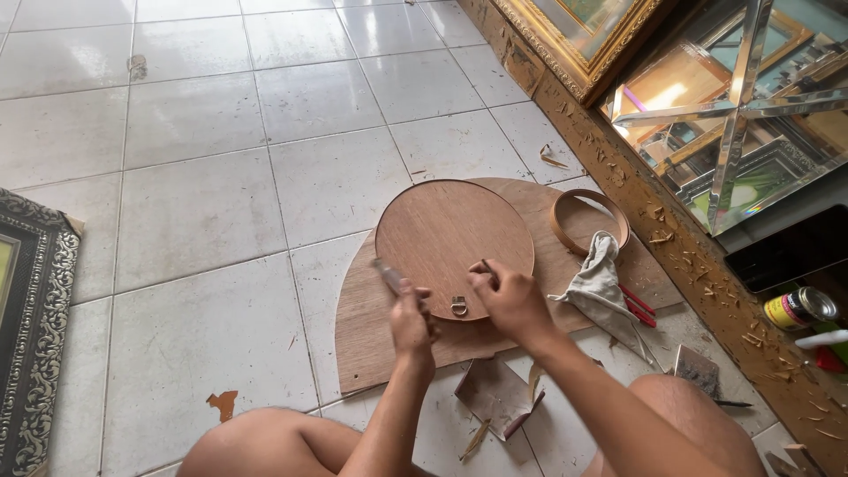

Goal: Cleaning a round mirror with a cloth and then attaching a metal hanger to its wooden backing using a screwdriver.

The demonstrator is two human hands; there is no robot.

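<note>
Fingers of our left hand [412,320] are clamped on a small tool [389,276] and those of our right hand [508,300] pinch something tiny on the round board [450,234], lying on a plywood sheet [371,336], where a metal hanger [458,306] already sits at the edge, its fixing seemingly unfinished

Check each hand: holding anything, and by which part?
Left hand grips a blurred slim tool by its lower end. Right hand presses the round brown wooden panel near its metal hanger; any pinched item can't be told.
</note>
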